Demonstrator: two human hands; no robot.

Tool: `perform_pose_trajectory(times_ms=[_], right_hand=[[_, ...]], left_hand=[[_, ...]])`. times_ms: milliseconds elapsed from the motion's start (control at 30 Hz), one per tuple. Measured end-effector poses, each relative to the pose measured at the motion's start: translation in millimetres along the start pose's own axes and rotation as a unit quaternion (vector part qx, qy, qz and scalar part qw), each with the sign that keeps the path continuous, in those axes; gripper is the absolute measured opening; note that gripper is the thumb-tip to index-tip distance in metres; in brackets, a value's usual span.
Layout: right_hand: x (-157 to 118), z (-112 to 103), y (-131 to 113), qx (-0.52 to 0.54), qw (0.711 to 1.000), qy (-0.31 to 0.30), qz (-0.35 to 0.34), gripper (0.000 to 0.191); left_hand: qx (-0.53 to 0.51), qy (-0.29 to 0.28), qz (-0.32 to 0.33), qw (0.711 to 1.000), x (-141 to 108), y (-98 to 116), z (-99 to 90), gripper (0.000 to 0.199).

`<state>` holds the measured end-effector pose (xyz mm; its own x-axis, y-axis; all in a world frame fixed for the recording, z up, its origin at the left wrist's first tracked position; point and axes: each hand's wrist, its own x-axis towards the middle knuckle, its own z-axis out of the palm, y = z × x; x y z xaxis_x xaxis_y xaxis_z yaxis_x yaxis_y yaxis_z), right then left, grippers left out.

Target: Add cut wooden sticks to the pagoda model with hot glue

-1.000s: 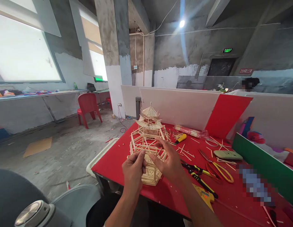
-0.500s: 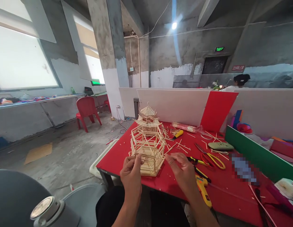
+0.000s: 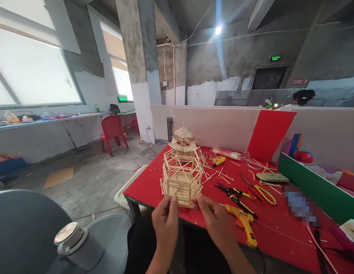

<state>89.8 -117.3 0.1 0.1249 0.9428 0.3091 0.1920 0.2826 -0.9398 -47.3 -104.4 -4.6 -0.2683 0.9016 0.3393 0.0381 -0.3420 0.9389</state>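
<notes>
A pagoda model (image 3: 182, 167) built of thin pale wooden sticks stands on the red table, its tiers rising to a pointed roof. My left hand (image 3: 167, 219) is closed in a pinch just before the model's front left base. Thumb and fingers of my right hand (image 3: 212, 217) are also pinched, near the front right corner. Whatever lies between the fingertips is too small to make out, and I cannot tell whether either hand touches the model. To the right of my right hand lies a yellow hot glue gun (image 3: 241, 219).
Pliers (image 3: 234, 192) and red-yellow handled pliers (image 3: 259, 192) lie on the red table (image 3: 279, 236) at right. Behind them are a yellow utility knife (image 3: 219, 161), loose sticks (image 3: 224, 175), a bagged stick bundle (image 3: 230, 153) and a green case (image 3: 272, 177). A grey chair holds a white lidded mug (image 3: 80, 243).
Both hands have come down toward me, and my right hand has moved in closer to the left one. The view has turned slightly left, so the scene sits further right.
</notes>
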Motion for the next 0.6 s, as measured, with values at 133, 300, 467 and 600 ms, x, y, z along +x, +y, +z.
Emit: perform_pose_trajectory(times_ms=[133, 300, 467, 600], right_hand=[[7.9, 12.9, -14.1, 0.085, 0.992, -0.091, 0.035, 0.044], [3.2, 9.0, -1.0, 0.039, 0.997, 0.047, 0.042, 0.044], [-3.1, -3.8, 40.1, 0.044, 0.984, 0.165, 0.049, 0.040], [8.8, -5.1, 78.0, 0.124, 0.953, 0.252, 0.116, 0.046]], left_hand=[[0.130, -0.208, 0.113, 0.963, -8.9, -1.0, -1.2, 0.027], [0.138, -0.221, 0.083, 0.962, -8.4, -17.8, -9.8, 0.016], [0.073, 0.060, -0.001, 0.996, 4.6, -41.1, -22.6, 0.027], [-0.026, 0.187, -0.056, 0.980, 15.7, -57.6, -23.0, 0.042]])
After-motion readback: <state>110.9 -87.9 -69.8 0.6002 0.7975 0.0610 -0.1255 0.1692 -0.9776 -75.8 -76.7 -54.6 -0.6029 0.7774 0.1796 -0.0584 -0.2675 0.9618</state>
